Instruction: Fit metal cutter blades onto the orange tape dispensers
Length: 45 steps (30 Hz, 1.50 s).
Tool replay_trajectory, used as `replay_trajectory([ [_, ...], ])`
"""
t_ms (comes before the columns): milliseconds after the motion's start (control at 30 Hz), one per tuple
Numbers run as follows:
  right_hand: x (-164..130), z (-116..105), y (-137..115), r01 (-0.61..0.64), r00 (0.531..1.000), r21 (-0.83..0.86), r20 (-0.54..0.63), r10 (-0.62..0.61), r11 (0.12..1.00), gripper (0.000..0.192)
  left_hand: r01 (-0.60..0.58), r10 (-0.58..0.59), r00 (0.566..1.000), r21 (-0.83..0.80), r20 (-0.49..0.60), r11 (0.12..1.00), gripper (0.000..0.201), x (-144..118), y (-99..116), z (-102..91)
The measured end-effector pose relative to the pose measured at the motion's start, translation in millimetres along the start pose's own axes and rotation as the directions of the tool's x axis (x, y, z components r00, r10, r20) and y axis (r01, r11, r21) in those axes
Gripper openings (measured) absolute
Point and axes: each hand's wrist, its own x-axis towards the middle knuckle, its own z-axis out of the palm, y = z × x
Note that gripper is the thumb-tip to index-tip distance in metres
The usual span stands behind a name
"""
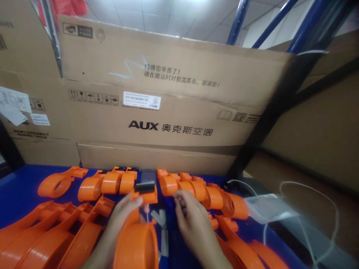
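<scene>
A blue flat tabletop (19, 190) carried rows of orange plastic tape-dispenser shells (92, 186) before a large brown cardboard box (168, 112).

Dispenser shells (117, 183) on table (19, 186) — cartons (168, 123) behind.

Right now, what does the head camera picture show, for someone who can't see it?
A left hand holds an orange plastic part over a blue table; the right hand is beside it. More orange parts lie around, before a big cardboard box.
</scene>
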Motion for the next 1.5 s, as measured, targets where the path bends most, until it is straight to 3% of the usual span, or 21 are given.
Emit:
replay_trajectory([
  [67, -1, 0, -9, -0.054, 0.998, 0.268, 0.003, 0.055, 0.962, 0.009, -0.028, 0.028, 1.0, -0.009, -0.008, 1.0, 0.027, 0, -5, 0.9],
  [167, -3, 1, -20, -0.203, 0.979, 0.577, 0.104, 0.175, 0.791, 0.016, -0.054, 0.054, 0.999, -0.012, 0.0, 0.998, 0.026, -1, -10, 1.7],
  [267, -4, 2, -25, -0.263, 0.963, 0.712, 0.15, 0.226, 0.651, 0.02, -0.072, 0.072, 0.997, 0.012, 0.001, 0.997, 0.023, -6, -9, 4.1],
  [367, -4, 4, -25, -0.186, 0.971, 0.773, 0.052, 0.232, 0.606, 0.03, -0.06, 0.061, 0.998, 0.036, -0.003, 0.998, 0.02, -13, -6, 9.0],
  [600, -13, 13, -30, 0.051, 0.954, 0.623, -0.261, 0.146, 0.781, 0.028, -0.072, 0.067, 0.996, 0.101, 0.054, 0.992, 0.027, -18, -5, 14.8],
  [800, -23, 15, -25, 0.292, 0.877, 0.41, -0.476, -0.07, 0.864, 0.038, -0.046, 0.041, 0.999, 0.201, 0.026, 0.978, 0.042, -21, -10, 12.0],
  [933, -27, 14, -28, 0.34, 0.903, 0.39, -0.388, -0.182, 0.856, 0.035, -0.031, 0.035, 0.999, 0.181, -0.016, 0.983, 0.052, -24, -13, 8.4],
  [1133, -20, 3, -39, 0.338, 0.927, 0.313, -0.274, -0.256, 0.888, 0.019, -0.075, 0.068, 0.997, 0.241, 0.034, 0.968, 0.049, -24, -11, 8.7],
  [1333, -21, 5, -33, 0.367, 0.919, 0.208, -0.231, -0.319, 0.906, 0.022, -0.092, 0.079, 0.995, 0.259, 0.058, 0.961, 0.039, -23, -7, 12.5],
  [1500, -19, 11, -28, 0.425, 0.892, 0.216, -0.262, -0.367, 0.879, 0.022, -0.103, 0.083, 0.993, 0.289, 0.082, 0.952, 0.035, -26, -8, 15.9],
])
